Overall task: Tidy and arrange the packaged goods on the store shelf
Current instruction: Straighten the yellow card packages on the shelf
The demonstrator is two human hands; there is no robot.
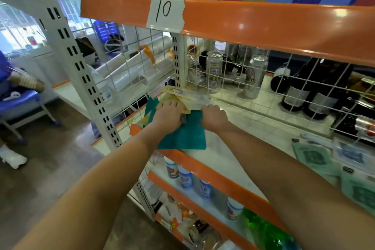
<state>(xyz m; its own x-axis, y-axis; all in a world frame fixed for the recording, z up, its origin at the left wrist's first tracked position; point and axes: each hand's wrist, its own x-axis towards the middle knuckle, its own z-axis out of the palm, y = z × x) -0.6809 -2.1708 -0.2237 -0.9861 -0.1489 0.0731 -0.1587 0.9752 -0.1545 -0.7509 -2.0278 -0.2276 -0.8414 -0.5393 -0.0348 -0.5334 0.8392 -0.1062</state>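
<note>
I see both arms stretched forward and slightly left, reaching to the back left corner of the shelf (233,148), palms down. My left hand (167,115) presses flat on the pile of packaged cloths, fingers (170,105) together and extended, their tips lying on the yellow packets (182,96) by the wire grid (233,79). My right hand (213,116) sits just beside it, knuckles up, fingers curled down onto the far edge of the teal cloth pack (186,134); whether they pinch it I cannot tell. The teal pack lies flat under both wrists, its long axis running from the fingers back toward me, near corner just over the orange shelf lip (223,178). Above the fingers a tape label (165,9) reads 10.
</note>
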